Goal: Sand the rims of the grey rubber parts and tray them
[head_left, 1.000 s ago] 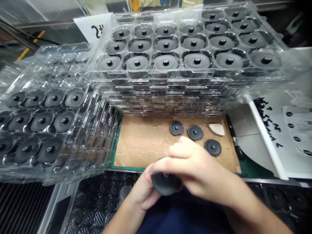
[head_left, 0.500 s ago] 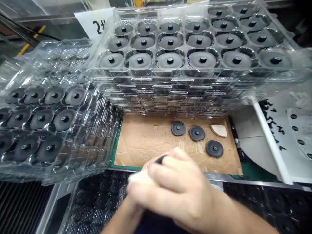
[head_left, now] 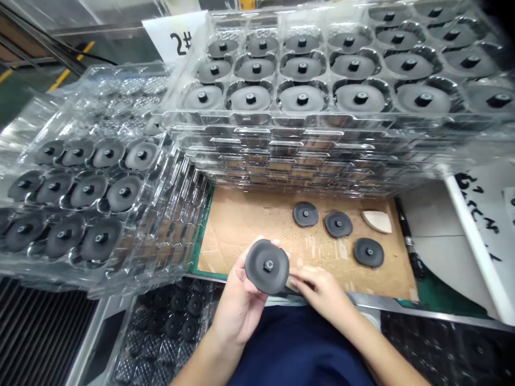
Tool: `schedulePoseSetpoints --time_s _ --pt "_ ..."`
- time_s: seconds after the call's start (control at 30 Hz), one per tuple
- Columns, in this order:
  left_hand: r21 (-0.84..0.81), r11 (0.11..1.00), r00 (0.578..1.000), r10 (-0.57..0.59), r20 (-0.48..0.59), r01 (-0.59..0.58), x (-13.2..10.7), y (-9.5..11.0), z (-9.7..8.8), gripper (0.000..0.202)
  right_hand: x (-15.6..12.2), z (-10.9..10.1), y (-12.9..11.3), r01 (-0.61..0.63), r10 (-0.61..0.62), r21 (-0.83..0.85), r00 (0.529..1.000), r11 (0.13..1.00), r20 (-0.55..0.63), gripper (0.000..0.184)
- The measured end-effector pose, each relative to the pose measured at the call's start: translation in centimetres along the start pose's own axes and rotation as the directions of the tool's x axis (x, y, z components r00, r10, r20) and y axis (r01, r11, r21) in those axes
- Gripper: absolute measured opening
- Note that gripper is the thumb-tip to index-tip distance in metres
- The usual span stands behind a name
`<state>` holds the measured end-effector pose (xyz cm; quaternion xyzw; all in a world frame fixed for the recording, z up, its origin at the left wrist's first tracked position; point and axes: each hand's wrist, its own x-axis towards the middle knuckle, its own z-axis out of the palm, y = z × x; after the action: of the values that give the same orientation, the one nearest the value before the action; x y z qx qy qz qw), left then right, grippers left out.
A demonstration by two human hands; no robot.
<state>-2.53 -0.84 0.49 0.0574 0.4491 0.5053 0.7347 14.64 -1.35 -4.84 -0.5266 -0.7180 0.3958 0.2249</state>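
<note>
My left hand grips a round black disc with a small hub in its middle, face up, just over the near edge of a brown cardboard sheet. My right hand is beside it, its fingers pinched at the disc's right edge, where something small and dark shows. Three more black discs lie loose on the cardboard farther right, next to a pale wedge-shaped piece.
A tall stack of clear blister trays filled with discs stands behind the cardboard. Another stack of trays sits at the left. A bin of black parts lies below the table edge. A white sign marked "2#" stands at the back.
My right hand, which covered the disc, has drawn back to its right edge. The disc now faces up in my left hand. The view has shifted slightly.
</note>
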Motion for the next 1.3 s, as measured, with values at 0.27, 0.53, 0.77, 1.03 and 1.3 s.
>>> schedulePoseSetpoints --time_s 0.27,0.53,0.77,1.03,1.3 --pt "0.019 0.999 0.997 0.044 0.062 -0.045 -0.3 -0.7 0.6 0.057 1.8 -6.3 -8.1 0.368 -0.359 -0.012 0.896 0.930 -0.260 0.028" --pt "0.000 0.999 0.996 0.053 0.065 -0.053 -0.4 -0.7 0.9 0.049 1.9 -5.9 -8.5 0.347 -0.330 0.030 0.912 0.938 -0.243 0.030" --pt "-0.036 0.990 0.990 0.138 -0.017 -0.138 0.4 -0.3 0.5 0.061 0.0 -2.6 -0.8 -0.080 0.126 0.201 0.966 0.976 -0.226 0.022" --pt "-0.001 0.993 0.993 0.117 0.022 -0.117 0.2 -1.0 1.2 0.060 0.4 -3.0 -3.4 -0.102 0.159 0.203 0.943 0.974 -0.291 0.025" --pt "0.065 0.997 0.999 0.041 0.004 -0.041 -0.4 -1.4 0.7 0.057 3.0 -5.2 -10.1 0.303 -0.304 0.115 0.953 0.946 -0.005 0.023"
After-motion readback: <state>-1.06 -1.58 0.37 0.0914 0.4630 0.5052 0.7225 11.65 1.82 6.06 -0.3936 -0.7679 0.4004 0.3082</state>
